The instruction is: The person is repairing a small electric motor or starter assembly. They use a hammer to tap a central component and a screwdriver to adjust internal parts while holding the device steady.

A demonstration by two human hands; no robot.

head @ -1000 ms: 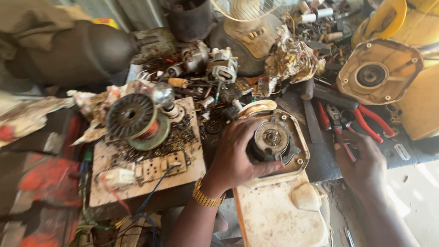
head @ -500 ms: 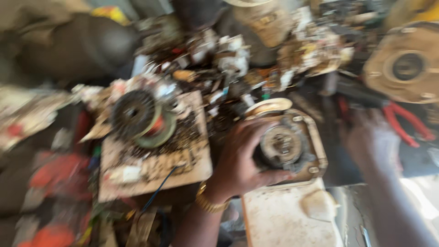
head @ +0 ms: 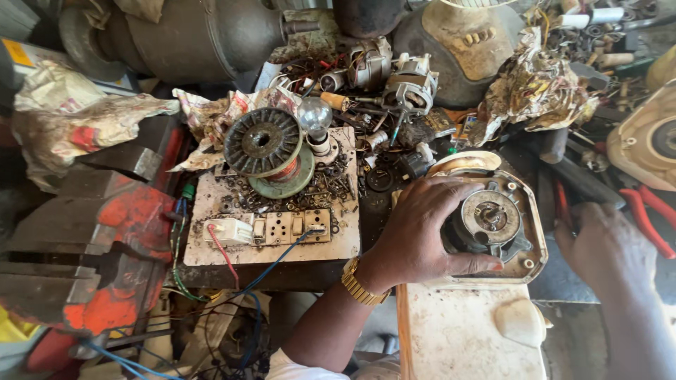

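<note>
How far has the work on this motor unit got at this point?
Done: the motor sits exposed in its cream housing, with no cover over it. In hand: the left hand grips the motor's side, while the right hand rests on the bench by the red-handled pliers, not holding them. Left: the motor is still seated in the housing; loose screws and parts lie on the test board.

Pretty cluttered worktop [head: 563, 285]: a white switchboard panel [head: 271, 232] with a bulb [head: 315, 116] and ribbed rotor [head: 262, 141] sits at 9 o'clock, crumpled paper [head: 539, 88] at 1, red pliers [head: 651, 214] at 3, orange vise [head: 91, 253] far left.
</note>
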